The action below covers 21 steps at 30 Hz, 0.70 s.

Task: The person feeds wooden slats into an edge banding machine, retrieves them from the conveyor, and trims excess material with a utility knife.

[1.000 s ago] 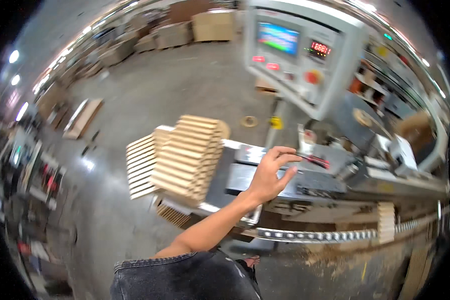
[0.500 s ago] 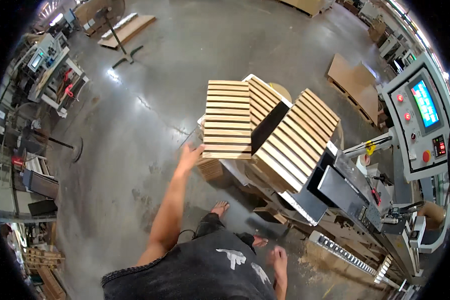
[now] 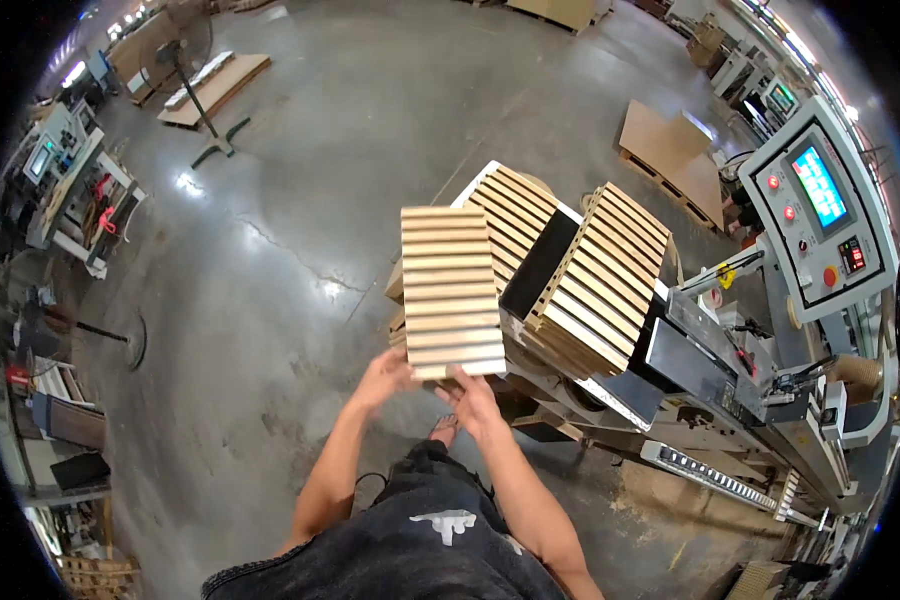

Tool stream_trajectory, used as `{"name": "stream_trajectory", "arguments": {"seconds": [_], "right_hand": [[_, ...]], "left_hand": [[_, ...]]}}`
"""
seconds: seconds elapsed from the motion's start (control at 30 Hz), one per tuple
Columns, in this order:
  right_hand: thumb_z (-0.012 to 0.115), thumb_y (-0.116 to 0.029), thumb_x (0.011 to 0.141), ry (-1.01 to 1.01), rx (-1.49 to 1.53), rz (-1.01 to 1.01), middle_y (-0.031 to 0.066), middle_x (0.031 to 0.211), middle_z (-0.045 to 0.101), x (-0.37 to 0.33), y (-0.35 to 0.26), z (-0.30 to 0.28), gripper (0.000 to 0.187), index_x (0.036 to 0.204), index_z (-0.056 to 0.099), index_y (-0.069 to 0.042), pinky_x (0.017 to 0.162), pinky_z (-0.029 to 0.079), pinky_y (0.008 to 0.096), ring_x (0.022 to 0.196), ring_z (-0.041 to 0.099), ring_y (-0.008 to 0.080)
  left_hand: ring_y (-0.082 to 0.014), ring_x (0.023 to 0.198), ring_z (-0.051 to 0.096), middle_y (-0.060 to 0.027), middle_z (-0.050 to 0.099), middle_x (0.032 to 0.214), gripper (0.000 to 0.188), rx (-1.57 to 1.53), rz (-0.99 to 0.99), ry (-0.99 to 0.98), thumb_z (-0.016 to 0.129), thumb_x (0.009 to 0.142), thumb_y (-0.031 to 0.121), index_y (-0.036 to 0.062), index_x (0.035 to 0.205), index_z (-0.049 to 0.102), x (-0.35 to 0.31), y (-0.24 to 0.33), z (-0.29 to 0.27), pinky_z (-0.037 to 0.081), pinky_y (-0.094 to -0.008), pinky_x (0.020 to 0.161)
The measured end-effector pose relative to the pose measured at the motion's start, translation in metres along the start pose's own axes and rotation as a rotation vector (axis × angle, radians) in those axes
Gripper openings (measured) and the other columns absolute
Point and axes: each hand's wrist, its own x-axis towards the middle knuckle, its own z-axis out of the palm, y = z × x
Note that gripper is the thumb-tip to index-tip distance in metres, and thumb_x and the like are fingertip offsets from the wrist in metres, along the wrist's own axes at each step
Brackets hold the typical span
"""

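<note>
A pale slatted wooden panel hangs in front of me, its near edge toward my body. My left hand grips its near left corner. At the near edge, right of the middle, the fingers of my right hand close on the panel, some of them hidden beneath it. Just beyond lies a second group of slatted panels on the machine's table, partly covered by the held one. To the right, a stack of slatted panels sits at a slant, with a black strip between the two.
A control box with a lit screen and buttons stands on an arm at the right, above the machine bed. Flat boards lie on a pallet at the far right. A stand and more boards are far left.
The slatted panel has come nearer to me and away from the pile behind it. My right hand has risen from my side to its near edge. The view has shifted slightly.
</note>
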Motion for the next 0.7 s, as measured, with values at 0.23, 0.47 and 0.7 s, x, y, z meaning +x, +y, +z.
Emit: {"name": "stream_trajectory", "arguments": {"seconds": [0.23, 0.47, 0.7], "right_hand": [[0.066, -0.007, 0.091, -0.045, -0.058, -0.131, 0.0126, 0.131, 0.053, -0.089, 0.069, -0.071, 0.062, 0.143, 0.032, -0.009, 0.091, 0.054, 0.0476, 0.121, 0.055, 0.0298], [0.071, -0.009, 0.088, 0.277, -0.025, -0.397, 0.005, 0.106, 0.067, -0.214, 0.216, -0.144, 0.034, 0.118, 0.057, -0.002, 0.082, 0.053, 0.0322, 0.094, 0.065, 0.0183], [0.075, -0.012, 0.087, 0.549, 0.208, -0.732, 0.0116, 0.106, 0.067, -0.291, 0.27, -0.119, 0.041, 0.12, 0.058, 0.005, 0.086, 0.055, 0.0373, 0.097, 0.066, 0.022]], "left_hand": [[-0.0265, 0.115, 0.059, -0.0106, 0.061, 0.126, 0.054, -0.346, -0.196, -0.024, 0.048, 0.1, 0.046, 0.0042, 0.135, 0.048, -0.006, -0.007, 0.001, 0.049, -0.0445, 0.095], [-0.0175, 0.101, 0.06, -0.0072, 0.064, 0.115, 0.047, -0.238, 0.014, -0.179, 0.075, 0.088, 0.025, 0.0014, 0.123, 0.055, -0.1, -0.017, 0.109, 0.051, -0.0352, 0.089], [-0.0142, 0.1, 0.059, -0.0086, 0.064, 0.112, 0.05, -0.031, 0.123, -0.691, 0.076, 0.087, 0.029, -0.0022, 0.12, 0.054, -0.183, -0.006, 0.178, 0.048, -0.0316, 0.09]]}}
